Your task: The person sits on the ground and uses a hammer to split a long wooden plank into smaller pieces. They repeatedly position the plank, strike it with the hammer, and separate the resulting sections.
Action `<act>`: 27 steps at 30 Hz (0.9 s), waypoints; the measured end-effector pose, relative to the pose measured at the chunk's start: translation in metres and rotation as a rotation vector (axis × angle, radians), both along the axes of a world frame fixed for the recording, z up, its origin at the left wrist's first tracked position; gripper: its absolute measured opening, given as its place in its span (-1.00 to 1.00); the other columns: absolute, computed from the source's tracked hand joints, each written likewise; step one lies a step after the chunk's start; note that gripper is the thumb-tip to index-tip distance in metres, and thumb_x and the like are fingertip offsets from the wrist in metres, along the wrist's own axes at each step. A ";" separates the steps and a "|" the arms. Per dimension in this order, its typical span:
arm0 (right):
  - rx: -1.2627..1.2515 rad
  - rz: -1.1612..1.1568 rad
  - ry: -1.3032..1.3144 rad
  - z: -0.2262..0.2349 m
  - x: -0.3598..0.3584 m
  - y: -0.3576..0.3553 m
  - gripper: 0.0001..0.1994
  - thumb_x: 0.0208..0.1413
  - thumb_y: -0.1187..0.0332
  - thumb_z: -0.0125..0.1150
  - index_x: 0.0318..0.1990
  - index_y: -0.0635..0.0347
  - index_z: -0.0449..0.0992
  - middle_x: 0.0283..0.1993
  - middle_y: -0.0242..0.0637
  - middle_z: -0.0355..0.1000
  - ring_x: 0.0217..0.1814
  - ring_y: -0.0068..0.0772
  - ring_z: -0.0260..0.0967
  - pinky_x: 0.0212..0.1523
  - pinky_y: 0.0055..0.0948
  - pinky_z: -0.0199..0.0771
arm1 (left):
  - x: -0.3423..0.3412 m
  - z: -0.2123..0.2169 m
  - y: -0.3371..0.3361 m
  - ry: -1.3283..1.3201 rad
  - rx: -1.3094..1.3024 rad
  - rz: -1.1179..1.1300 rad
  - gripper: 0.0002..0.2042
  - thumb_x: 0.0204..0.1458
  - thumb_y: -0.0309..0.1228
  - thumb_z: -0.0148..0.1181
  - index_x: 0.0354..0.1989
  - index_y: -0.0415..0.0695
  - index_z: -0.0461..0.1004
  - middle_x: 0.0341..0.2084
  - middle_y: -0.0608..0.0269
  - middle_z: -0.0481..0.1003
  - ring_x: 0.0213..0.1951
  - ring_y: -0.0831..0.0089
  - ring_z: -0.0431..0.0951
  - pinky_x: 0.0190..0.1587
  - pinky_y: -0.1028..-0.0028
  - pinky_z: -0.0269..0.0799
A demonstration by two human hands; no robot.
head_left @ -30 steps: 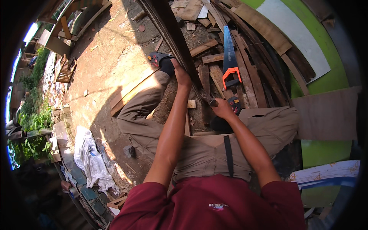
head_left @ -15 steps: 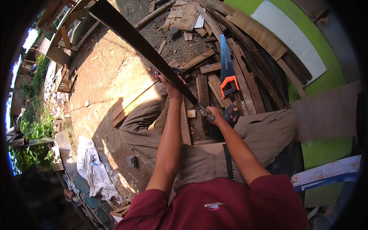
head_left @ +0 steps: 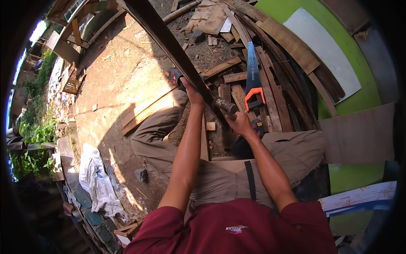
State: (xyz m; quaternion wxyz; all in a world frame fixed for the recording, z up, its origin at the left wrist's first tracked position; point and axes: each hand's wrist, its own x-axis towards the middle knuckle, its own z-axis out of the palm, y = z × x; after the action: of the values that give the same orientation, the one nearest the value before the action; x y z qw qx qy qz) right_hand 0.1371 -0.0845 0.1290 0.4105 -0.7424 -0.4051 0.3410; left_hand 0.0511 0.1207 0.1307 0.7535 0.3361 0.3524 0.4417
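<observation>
Gripping a long dark wooden beam [head_left: 169, 46] in the left hand [head_left: 193, 94], slanted toward the upper left; grasping a hammer [head_left: 225, 104] in the right hand [head_left: 240, 124], close by the beam's lower end. Facing a blue-bladed handsaw [head_left: 252, 70], laid on loose boards [head_left: 275, 95] beyond.

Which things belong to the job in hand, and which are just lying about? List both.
Seemingly in the job:
long dark timber, held by the left grip
hammer-like tool, held by the right grip

Seemingly just lying about:
orange-handled handsaw
white sack
grey stone
slatted crate
</observation>
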 end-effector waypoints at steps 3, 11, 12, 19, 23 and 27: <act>0.127 -0.081 0.008 -0.024 0.000 0.000 -0.69 0.03 0.15 0.21 -0.41 0.29 0.55 -0.47 0.10 0.47 -0.31 0.17 0.48 -0.33 -0.09 0.40 | 0.001 0.007 -0.002 0.001 0.019 -0.018 -0.21 -0.01 0.53 -0.36 -0.54 -0.07 0.35 -0.72 0.26 0.31 -0.67 0.30 0.34 -0.52 0.34 0.34; -0.236 0.018 -0.183 -0.074 -0.018 -0.020 -0.77 -0.04 0.25 0.19 -0.39 0.28 0.54 -0.40 0.10 0.48 -0.22 0.21 0.45 -0.27 -0.03 0.44 | -0.009 0.005 0.006 -0.028 0.058 -0.004 -0.21 0.01 0.52 -0.41 -0.54 -0.06 0.35 -0.71 0.27 0.31 -0.65 0.33 0.36 -0.52 0.37 0.37; -0.228 0.017 -0.201 -0.076 -0.016 -0.020 -0.77 -0.03 0.24 0.21 -0.40 0.26 0.54 -0.39 0.09 0.48 -0.21 0.22 0.45 -0.25 -0.01 0.43 | -0.010 0.004 0.007 -0.034 0.047 -0.009 -0.20 0.00 0.52 -0.41 -0.54 -0.06 0.35 -0.71 0.27 0.31 -0.65 0.33 0.37 -0.52 0.37 0.37; -0.139 -0.035 -0.298 -0.096 -0.013 -0.024 -0.78 -0.04 0.23 0.26 -0.44 0.21 0.50 -0.40 0.06 0.48 -0.23 0.22 0.44 -0.23 0.05 0.41 | -0.002 0.009 0.006 0.039 0.046 -0.049 -0.19 -0.01 0.53 -0.44 -0.58 -0.06 0.32 -0.73 0.25 0.30 -0.67 0.30 0.37 -0.55 0.34 0.37; -0.164 -0.065 -0.266 -0.092 -0.028 -0.021 -0.79 -0.04 0.24 0.26 -0.45 0.20 0.48 -0.41 0.04 0.48 -0.24 0.23 0.43 -0.24 0.07 0.40 | -0.013 -0.001 0.018 -0.075 0.026 -0.116 -0.22 0.05 0.48 -0.39 -0.48 -0.08 0.37 -0.71 0.25 0.36 -0.68 0.34 0.42 -0.57 0.36 0.42; -0.069 -0.118 -0.315 -0.104 -0.030 -0.020 -0.82 -0.08 0.26 0.26 -0.45 0.17 0.47 -0.43 -0.01 0.47 -0.28 0.22 0.43 -0.29 0.04 0.41 | -0.016 -0.003 0.019 -0.048 0.033 -0.104 -0.19 0.02 0.51 -0.41 -0.55 -0.11 0.35 -0.69 0.24 0.35 -0.69 0.30 0.41 -0.56 0.34 0.43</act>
State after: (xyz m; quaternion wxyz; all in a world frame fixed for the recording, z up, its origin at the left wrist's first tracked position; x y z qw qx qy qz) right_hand 0.1072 -0.1045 0.0246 0.3354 -0.8228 -0.4082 0.2095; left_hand 0.0348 0.1397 0.1280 0.7781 0.3556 0.3089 0.4156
